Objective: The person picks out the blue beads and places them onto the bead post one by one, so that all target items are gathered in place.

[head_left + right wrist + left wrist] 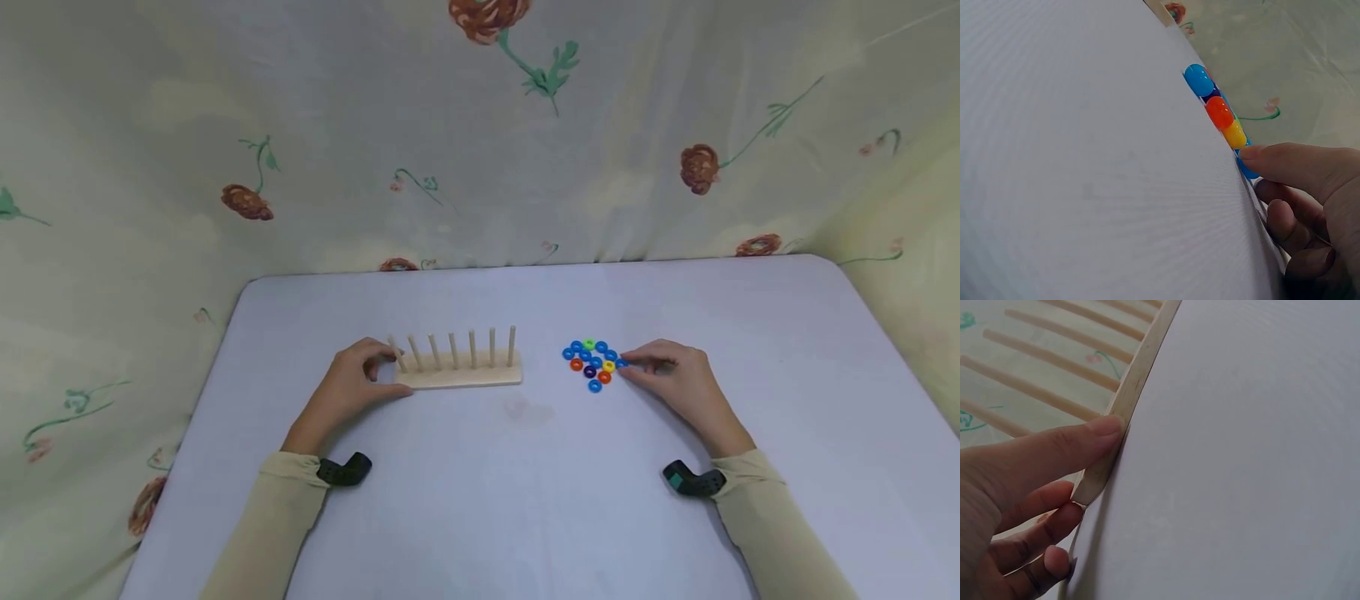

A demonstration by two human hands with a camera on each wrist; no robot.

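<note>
A wooden peg rack (465, 377) with a row of several upright pegs stands left of centre on the table. My left hand (358, 375) grips its left end, the thumb along the front edge and the fingers round the end and back; the left wrist view shows the thumb on the base (1129, 394). To the right of the rack lies a cluster of small rings in blue, orange, yellow, green and dark purple. My right hand (671, 371) pinches a blue ring (1247, 167) at the cluster's right edge, beside a yellow ring (1235, 134) and an orange ring (604, 377).
A white cloth covers the table (480, 500). Floral curtains (480, 167) hang behind it and at both sides. Each wrist wears a dark strap device, such as the left one (345, 470). A single blue ring (595, 386) lies at the cluster's front.
</note>
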